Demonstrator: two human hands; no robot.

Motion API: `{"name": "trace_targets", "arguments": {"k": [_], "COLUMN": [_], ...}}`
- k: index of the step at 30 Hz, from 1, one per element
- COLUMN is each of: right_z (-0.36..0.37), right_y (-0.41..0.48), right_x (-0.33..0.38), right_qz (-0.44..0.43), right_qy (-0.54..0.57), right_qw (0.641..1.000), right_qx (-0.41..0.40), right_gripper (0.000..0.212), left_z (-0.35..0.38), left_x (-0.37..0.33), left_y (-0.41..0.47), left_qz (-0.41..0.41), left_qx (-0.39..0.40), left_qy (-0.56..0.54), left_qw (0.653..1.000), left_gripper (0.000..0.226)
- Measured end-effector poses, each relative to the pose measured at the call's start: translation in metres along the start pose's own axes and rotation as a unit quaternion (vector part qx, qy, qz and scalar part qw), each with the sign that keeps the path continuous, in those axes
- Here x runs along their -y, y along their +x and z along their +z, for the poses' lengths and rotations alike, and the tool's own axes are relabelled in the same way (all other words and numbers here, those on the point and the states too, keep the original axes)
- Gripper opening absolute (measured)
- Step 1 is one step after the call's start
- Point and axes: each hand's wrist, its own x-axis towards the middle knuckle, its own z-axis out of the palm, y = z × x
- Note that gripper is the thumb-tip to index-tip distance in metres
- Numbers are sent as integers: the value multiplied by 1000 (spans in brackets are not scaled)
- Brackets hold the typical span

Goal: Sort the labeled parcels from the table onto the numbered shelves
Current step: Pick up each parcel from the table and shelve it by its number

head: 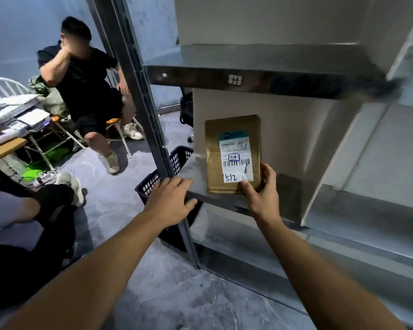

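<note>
Right hand (262, 190): pinches the lower right corner of the parcel, thumb on the front of the label, fingers curled round the right edge.
Left hand (171, 201): holds nothing; fingers straight and spread, resting on the front edge of the shelf where it meets the post.
Parcel (233, 129): brown paper envelope, upright on the shelf, close to the pale wall behind it; whether it touches the wall cannot be told.
Label (236, 158): white with a teal band on top, a barcode, and "512" handwritten at the bottom left.
Shelf (193, 170): grey metal; the parcel stands near its left end.
Upper shelf (296, 84): above the parcel.
Tag (235, 79): small, white, marked "H", on the upper shelf's front edge.
Post (138, 79): metal upright at the shelves' left end.
Basket (177, 158): dark plastic, on the floor just beside the post.
Seated person (86, 79): in black, on a chair, well apart at the back left.
Table (7, 146): far left, stacked with papers.
</note>
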Motion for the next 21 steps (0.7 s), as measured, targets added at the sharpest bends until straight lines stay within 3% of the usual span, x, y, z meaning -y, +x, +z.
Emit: {"name": "trace_targets", "arguments": {"k": [10, 21], "right_z": [80, 98], "right_y": [44, 69], "right_x": [-32, -59], "right_qz": [81, 98], "right_qy": [2, -37], "right_qw": [991, 992], "right_qx": [-110, -65], "right_gripper": [67, 77], "left_z": [31, 51], "left_x": [68, 85], "left_y": [80, 95], "left_qz": [125, 152], "left_qx": [81, 102], "left_qy": [-29, -92], "left_qw": [988, 979], "left_gripper": [58, 57]}}
